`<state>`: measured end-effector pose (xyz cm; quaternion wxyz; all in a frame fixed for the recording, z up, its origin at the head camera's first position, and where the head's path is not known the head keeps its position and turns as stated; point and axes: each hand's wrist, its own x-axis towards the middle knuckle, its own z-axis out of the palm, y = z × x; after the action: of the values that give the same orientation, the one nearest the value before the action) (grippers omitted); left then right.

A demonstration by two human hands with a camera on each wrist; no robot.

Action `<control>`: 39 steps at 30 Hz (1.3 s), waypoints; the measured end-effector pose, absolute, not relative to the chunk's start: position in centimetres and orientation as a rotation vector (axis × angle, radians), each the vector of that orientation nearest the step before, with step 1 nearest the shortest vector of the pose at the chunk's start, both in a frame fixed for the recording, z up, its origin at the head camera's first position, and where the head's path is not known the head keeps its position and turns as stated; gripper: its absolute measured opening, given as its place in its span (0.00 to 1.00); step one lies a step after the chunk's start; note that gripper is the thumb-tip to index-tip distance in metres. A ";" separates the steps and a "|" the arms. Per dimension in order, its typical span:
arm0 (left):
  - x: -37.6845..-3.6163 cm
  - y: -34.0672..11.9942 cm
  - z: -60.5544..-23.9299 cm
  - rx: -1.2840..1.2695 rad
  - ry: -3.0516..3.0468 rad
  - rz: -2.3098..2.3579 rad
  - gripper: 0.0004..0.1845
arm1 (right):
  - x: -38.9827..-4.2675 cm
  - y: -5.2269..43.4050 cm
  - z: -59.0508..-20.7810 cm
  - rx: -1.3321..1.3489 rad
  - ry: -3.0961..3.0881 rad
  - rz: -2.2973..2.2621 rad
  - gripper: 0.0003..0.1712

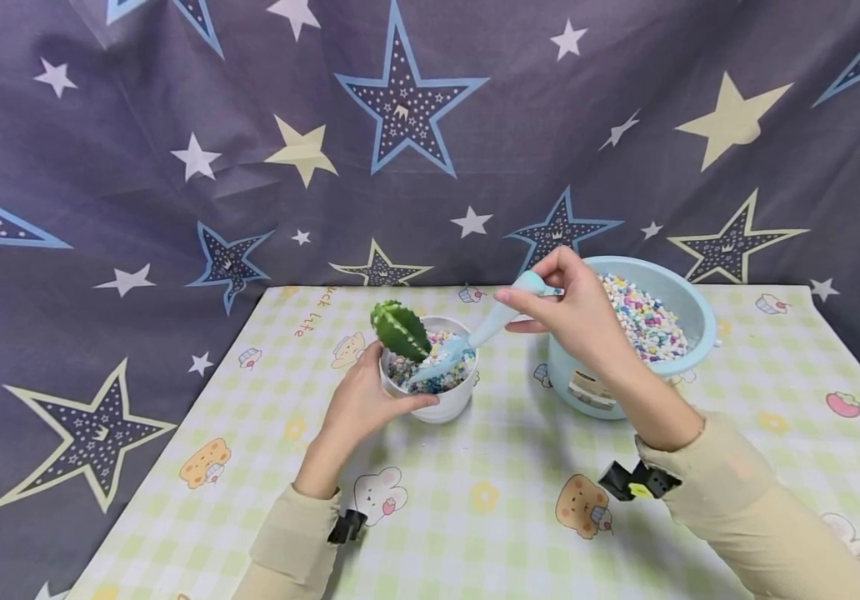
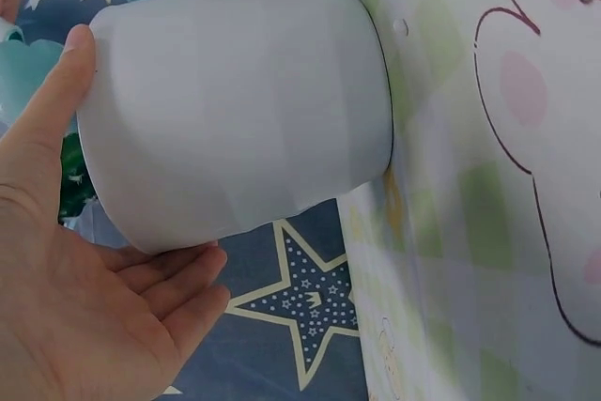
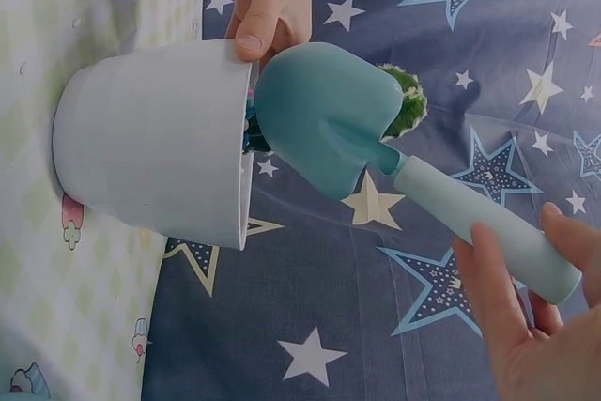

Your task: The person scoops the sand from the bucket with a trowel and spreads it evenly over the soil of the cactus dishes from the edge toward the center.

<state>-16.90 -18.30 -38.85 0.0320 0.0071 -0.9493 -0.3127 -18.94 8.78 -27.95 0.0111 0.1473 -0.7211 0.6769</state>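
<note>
A white pot (image 1: 439, 398) (image 2: 244, 110) (image 3: 150, 166) stands on the checked tablecloth (image 1: 490, 492), filled with coloured pebbles (image 1: 430, 371) and holding a green cactus (image 1: 398, 330) (image 3: 406, 100). My left hand (image 1: 358, 404) (image 2: 66, 260) grips the pot's side, thumb along its rim. My right hand (image 1: 576, 312) (image 3: 526, 326) pinches the handle of a light blue trowel (image 1: 475, 337) (image 3: 376, 147). The trowel's blade lies over the pot's mouth, beside the cactus, touching the pebbles.
A light blue bowl (image 1: 688, 312) heaped with several coloured pebbles (image 1: 643, 321) stands to the right of the pot, behind my right wrist. A star-patterned cloth (image 1: 400, 125) hangs behind the table. The table's left edge runs diagonally near my left sleeve.
</note>
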 end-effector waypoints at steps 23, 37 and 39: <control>-16.9 -18.1 -38.9 0.027 -2.930 -0.939 0.65 | -18.9 9.2 -28.1 0.390 -2.249 2.044 0.18; -16.9 -18.3 -39.1 0.004 -2.917 -0.943 0.64 | -19.0 10.1 -28.4 0.406 -2.192 2.100 0.16; -16.9 -18.3 -39.1 0.003 -2.914 -0.945 0.64 | -19.0 10.2 -28.4 0.406 -2.178 2.112 0.15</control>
<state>-16.89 -18.29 -39.09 0.0392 0.0010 -0.9505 -0.3083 -19.04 10.24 -28.44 0.0403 0.1324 -0.7111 0.6893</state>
